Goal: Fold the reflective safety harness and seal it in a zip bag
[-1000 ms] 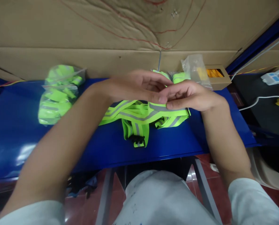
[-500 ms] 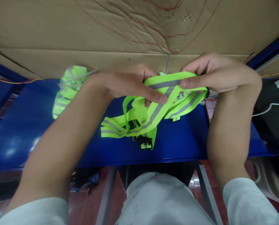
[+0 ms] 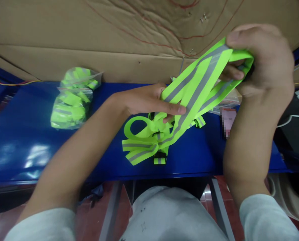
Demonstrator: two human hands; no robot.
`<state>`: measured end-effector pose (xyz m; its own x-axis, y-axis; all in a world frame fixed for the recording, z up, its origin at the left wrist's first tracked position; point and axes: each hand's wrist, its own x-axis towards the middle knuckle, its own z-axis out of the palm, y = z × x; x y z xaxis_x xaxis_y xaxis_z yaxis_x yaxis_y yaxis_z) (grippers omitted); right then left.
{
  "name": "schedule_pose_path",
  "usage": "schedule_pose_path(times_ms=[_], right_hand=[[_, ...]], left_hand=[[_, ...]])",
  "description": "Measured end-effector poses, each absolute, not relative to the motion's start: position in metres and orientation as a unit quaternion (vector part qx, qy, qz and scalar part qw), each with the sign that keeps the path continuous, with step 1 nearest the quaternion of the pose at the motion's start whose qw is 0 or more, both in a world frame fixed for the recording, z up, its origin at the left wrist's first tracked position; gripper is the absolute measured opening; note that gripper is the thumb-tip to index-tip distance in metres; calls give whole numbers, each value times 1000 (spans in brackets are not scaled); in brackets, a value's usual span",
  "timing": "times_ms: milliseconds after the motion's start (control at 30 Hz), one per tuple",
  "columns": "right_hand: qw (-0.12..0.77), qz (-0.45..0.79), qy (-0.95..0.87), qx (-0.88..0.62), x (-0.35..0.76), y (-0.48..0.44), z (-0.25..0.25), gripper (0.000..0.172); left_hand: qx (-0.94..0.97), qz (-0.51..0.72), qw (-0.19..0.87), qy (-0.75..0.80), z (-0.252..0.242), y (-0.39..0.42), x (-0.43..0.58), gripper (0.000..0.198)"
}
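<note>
A neon yellow-green reflective strap (image 3: 202, 85) with grey stripes stretches between both hands above the blue table. My left hand (image 3: 155, 100) pinches its lower part, thumb across the front and fingers behind. Higher up at the right, my right hand (image 3: 262, 60) is closed on the folded upper end, some fingers inside the loop. The strap's loose tails (image 3: 139, 147) hang and curl below my left hand. A black buckle (image 3: 160, 155) shows at the bottom of this bundle.
Two clear bags of folded neon straps (image 3: 70, 107) lie on the blue table (image 3: 21, 144) at the left. A brown cardboard wall (image 3: 89, 63) rises behind. On the right are a pink-screened device (image 3: 229, 122), a clear plastic bag (image 3: 231, 98) and a white cable (image 3: 293, 117).
My right hand has moved up and right, drawing the strap out into a longer slanting stretch. My left hand has shifted slightly right, still pinching it.
</note>
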<state>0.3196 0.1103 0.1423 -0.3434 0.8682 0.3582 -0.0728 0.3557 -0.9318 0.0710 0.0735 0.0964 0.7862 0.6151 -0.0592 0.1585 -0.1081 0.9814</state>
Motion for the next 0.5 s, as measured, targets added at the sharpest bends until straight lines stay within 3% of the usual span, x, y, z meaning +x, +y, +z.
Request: schedule_pose_path(times_ms=[67,200,267,400,500], right_hand=[[526,490,-633,-286,318,106,148,25],[543,519,-584,-307,320,96,162,52],[553,532,-577,-280,325,97,164,55],[604,554,-534,-208,336,109,158,54],[645,545,-479,-239,336,113,158,75]], left_hand=[[728,197,598,271,100,72,70,36],[729,200,591,282,107,70,66,30],[715,234,586,300,108,69,65,30],[681,253,617,303,103,67,65,38],[656,271,639,296,98,65,67,45]])
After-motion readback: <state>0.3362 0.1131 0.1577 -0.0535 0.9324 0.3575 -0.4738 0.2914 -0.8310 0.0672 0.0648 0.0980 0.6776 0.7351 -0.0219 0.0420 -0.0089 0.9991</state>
